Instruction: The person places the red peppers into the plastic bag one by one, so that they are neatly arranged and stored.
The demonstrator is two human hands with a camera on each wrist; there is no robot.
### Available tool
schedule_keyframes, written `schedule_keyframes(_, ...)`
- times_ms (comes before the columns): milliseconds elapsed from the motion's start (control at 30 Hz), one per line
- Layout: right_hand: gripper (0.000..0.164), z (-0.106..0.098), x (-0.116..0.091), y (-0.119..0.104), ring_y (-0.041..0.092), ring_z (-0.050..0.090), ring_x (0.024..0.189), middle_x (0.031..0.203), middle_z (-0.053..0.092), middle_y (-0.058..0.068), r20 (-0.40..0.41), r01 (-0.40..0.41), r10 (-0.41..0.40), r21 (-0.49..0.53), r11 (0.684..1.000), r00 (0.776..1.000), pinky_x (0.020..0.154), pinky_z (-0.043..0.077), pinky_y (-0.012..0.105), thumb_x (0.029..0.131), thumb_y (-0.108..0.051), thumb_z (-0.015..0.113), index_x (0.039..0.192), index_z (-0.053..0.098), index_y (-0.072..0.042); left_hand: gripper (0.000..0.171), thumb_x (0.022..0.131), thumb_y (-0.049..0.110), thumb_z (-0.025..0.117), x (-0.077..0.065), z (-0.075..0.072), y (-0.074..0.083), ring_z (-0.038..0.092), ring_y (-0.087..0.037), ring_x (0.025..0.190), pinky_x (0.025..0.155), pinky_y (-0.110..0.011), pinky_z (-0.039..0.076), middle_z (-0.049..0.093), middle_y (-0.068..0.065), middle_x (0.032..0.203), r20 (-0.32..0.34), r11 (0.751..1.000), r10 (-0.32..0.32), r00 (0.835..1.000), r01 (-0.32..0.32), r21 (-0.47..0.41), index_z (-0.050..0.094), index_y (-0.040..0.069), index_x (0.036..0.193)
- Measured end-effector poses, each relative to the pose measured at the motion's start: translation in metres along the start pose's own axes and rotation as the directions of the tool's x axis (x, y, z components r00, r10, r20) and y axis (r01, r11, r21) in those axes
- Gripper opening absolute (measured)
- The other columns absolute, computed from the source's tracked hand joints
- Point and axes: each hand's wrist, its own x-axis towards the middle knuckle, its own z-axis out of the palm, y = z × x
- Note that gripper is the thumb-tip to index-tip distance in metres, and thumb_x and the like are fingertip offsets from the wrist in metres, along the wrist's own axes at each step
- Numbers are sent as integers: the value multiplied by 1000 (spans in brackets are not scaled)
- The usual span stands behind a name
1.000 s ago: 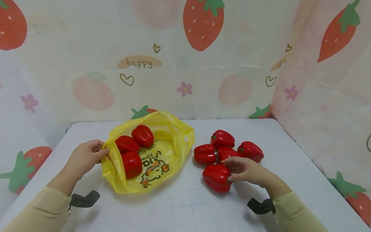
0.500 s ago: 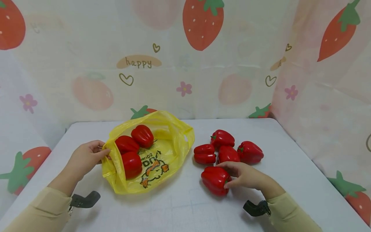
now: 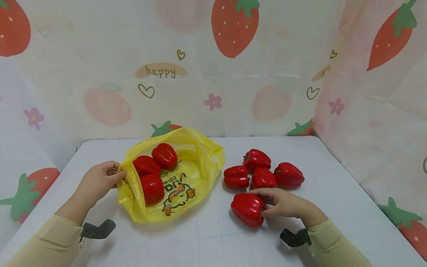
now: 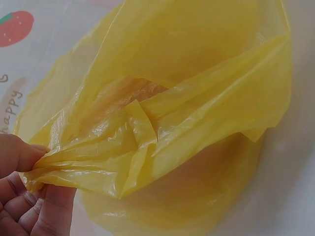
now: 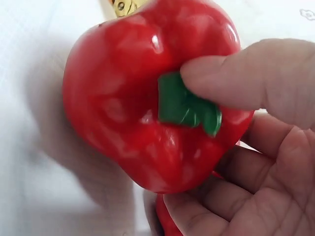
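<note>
L hand [image 3: 100, 180]: thumb + fingers pinched tog. on L edge of yellow bag [image 3: 138, 213]. L wrist view: thumb [image 4: 19, 155] on top, fingers below, thin plastic gathered in folds between. Bag on table [image 3: 200, 244], L of ctr, mouth spread wide & facing the person; dark print w/ orange bits [image 3: 178, 198] visible inside, lettering upside down.

In bag, 3 red peppers, all twd its L side: back one [image 3: 164, 156], mid one [image 3: 145, 165] next to it, front one [image 3: 152, 189] nearest the person.

R hand [image 3: 285, 203]: clamped on 1 red pepper [image 3: 247, 210], R of bag & apart from it. Pepper on its side, stem end twd the hand. R wrist view: thumb pressed at green stem [image 5: 172, 101], fingers curled along the far side. Can't tell if pepper's underside touches table.

Just behind held pepper, loose cluster of 4 more on table: L one [image 3: 236, 177] lying sideways; rear one [image 3: 257, 159], green stem pointing L; ctr one [image 3: 263, 178], partly behind R hand; R one [image 3: 289, 175], stem also L. Ctr one sits close among the other 3; exact contacts hard to tell.

Both forearms in beige sleeves [image 3: 53, 233], dark device [image 3: 98, 229] at each wrist. Behind table: pale cloth [image 3: 233, 91] w/ strawberries, hearts, flowers, word "happy".
</note>
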Motion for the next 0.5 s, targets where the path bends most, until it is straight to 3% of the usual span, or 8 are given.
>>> schedule_keyframes(200, 62, -2, -2, -2, 35, 35, 125, 130, 45, 9, -5, 34, -34, -16, 999, 999, 94, 43, 47, 78, 0, 65, 135, 44, -14, 42, 91, 37, 53, -1, 0, 0, 60, -24, 91, 81, -39, 52, 59, -19, 112, -6, 1000, 2, 1000, -2, 0, 53, 2, 115)
schedule_keyframes(500, 62, 0, -4, -2, 36, 33, 127, 136, 39, 10, -26, 22, -22, 10, 1000, 999, 97, 40, 47, 82, -9, 66, 138, 39, -13, 42, 91, 37, 53, -1, 1, 0, 59, -24, 91, 80, -38, 53, 59, -19, 112, -12, 1000, 4, 1000, -4, -6, 53, 2, 115)
